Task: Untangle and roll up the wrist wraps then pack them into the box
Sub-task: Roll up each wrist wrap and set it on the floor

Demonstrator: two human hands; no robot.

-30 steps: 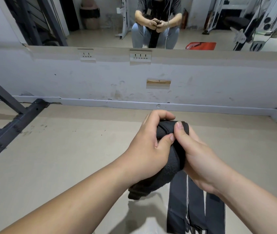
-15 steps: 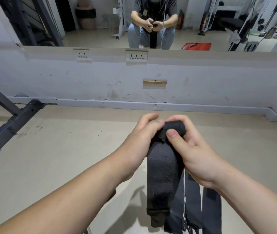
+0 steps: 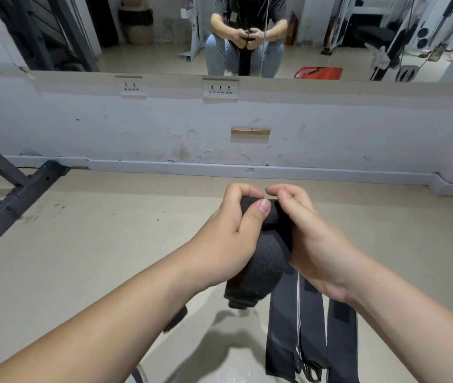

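Left hand and right hand clamped on half-hidden wrist wrap; hanging straps cut off below.

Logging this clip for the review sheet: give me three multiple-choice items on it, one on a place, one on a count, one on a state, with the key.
1. Where do the grey straps hang?
A. below the right hand
B. over the left forearm
C. on the steel frame

2. How many socket plates are on the wall under the mirror?
A. one
B. two
C. four

3. What is the state of the black wrist wrap?
A. flat on the floor
B. gripped between both hands
C. packed in a box

Key: 1 A, the straps drop from beneath the right wrist. 2 B, two plates sit apart along the wall's top edge. 3 B, the left hand and the right hand curl round it in the air.
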